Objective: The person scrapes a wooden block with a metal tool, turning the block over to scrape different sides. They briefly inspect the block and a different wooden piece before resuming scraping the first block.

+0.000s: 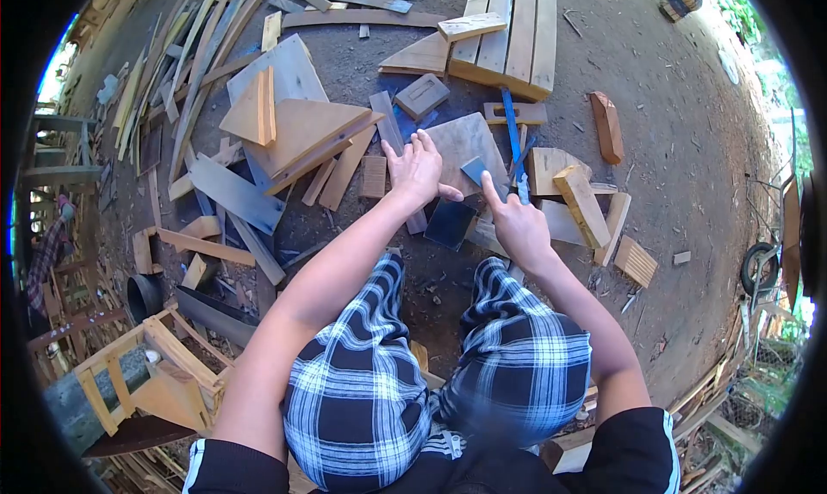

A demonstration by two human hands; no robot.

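My left hand (416,171) is open, its fingers spread over the left edge of a flat grey-brown board (457,141) on the ground. My right hand (519,227) is at the board's lower right. Its index finger points forward and meets a small flat blue-grey plate (473,170) lying over the board. The other fingers are curled, and what they hold, if anything, is hidden. A long narrow blue strip (512,124) runs up from beside the right hand, past the board's right edge. Between the hands and my knees lies a dark square plate (450,224).
A slatted wooden piece (508,42) stands ahead. Left are stacked triangular wooden pieces (301,136) and a long pile of strips (194,72). Wooden blocks (581,205) lie right, near a reddish-brown block (606,128). A wooden frame (164,373) is at lower left, a wheel (759,267) far right.
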